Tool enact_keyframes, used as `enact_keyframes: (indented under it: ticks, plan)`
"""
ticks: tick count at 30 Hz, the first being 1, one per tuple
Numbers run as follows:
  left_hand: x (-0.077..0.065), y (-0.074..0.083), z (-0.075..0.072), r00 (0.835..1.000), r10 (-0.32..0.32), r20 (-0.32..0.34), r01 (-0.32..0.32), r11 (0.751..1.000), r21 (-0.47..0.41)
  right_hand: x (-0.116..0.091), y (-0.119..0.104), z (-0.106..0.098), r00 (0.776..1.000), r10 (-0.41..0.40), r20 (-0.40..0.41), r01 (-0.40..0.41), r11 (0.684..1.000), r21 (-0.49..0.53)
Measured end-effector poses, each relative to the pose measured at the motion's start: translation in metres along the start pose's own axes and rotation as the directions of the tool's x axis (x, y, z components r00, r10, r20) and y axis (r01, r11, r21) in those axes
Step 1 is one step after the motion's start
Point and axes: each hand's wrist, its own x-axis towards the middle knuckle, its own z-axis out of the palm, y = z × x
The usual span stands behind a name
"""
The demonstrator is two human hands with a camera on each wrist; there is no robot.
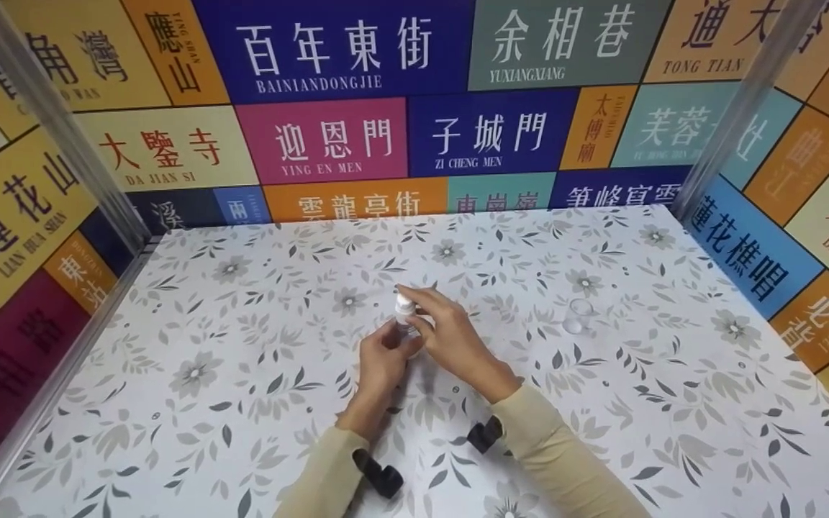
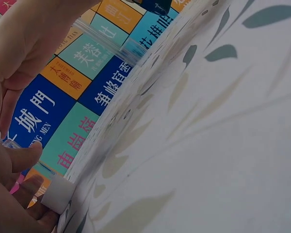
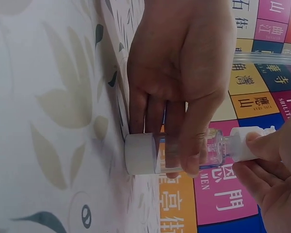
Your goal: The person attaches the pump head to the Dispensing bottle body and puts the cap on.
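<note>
A small clear bottle with a white base and a white top stands upright at the middle of the table. My left hand grips its clear body, thumb on one side and fingers on the other. Above it, my right hand pinches the white top between thumb and fingers. A narrow neck shows between the top and the bottle's shoulder in the right wrist view. The white base is close over the tabletop in the left wrist view. Fingers hide part of the bottle.
A small clear cap sits on the table to the right of my hands. The tabletop has a flower and leaf print. Colourful sign panels line the back and sides, with clear corner posts. Black camera straps circle both wrists.
</note>
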Motion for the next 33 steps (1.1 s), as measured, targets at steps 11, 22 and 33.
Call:
enact_keyframes:
  ticks: [11,22,33]
  plan:
    - [0.0030,0.0004,0.0023,1.000,0.010,-0.002,-0.010,0.999,-0.034,0.0001,0.0028,-0.0007,0.999,0.029,0.022,-0.029,1.000,0.002]
    - [0.0031,0.0001,0.0031,0.999,-0.024,-0.024,0.024,1.000,0.001,-0.0003,0.0040,0.0008,0.998,0.055,0.024,-0.056,0.997,0.048]
    - [0.0026,-0.0015,0.0020,1.000,0.001,-0.014,-0.001,1.000,-0.014,-0.0017,0.0035,0.0054,0.999,-0.018,-0.028,0.017,0.999,-0.051]
